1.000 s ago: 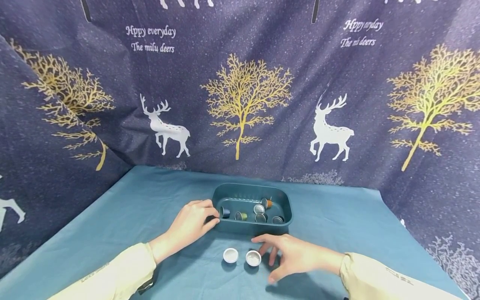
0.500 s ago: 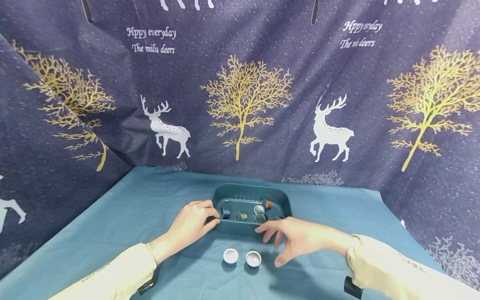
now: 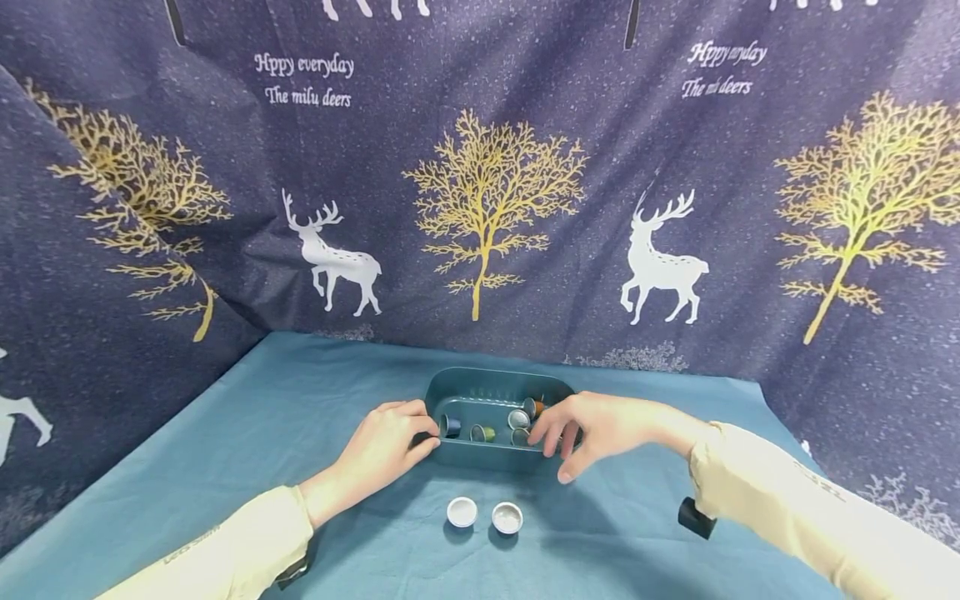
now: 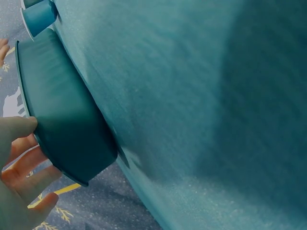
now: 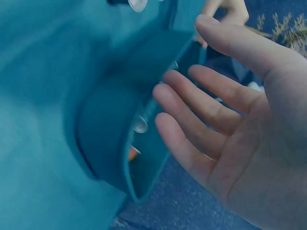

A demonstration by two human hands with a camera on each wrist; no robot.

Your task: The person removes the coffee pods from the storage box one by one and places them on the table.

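My left hand (image 3: 390, 440) grips the left end of a dark teal plastic bin (image 3: 480, 452), with the thumb (image 4: 24, 127) at its rim in the left wrist view. Above the bin's right front corner hovers my right hand (image 3: 592, 429), fingers spread and bent slightly, with nothing held. Several coffee capsules lie in the bin, among them a blue one (image 3: 451, 426), a green one (image 3: 488, 433), an orange one (image 3: 537, 407) and a silver-faced one (image 3: 517, 418). Part of the bin's right side is hidden behind the right hand.
Two small white cups (image 3: 462, 512) (image 3: 507, 518) stand side by side on the teal tablecloth (image 3: 360, 550), in front of the bin. A dark blue curtain (image 3: 420, 275) with deer and gold trees hangs behind the table.
My right hand has moved from beside the right white cup, away from me and up, over the bin's right front corner. My left hand and the bin have stayed put.
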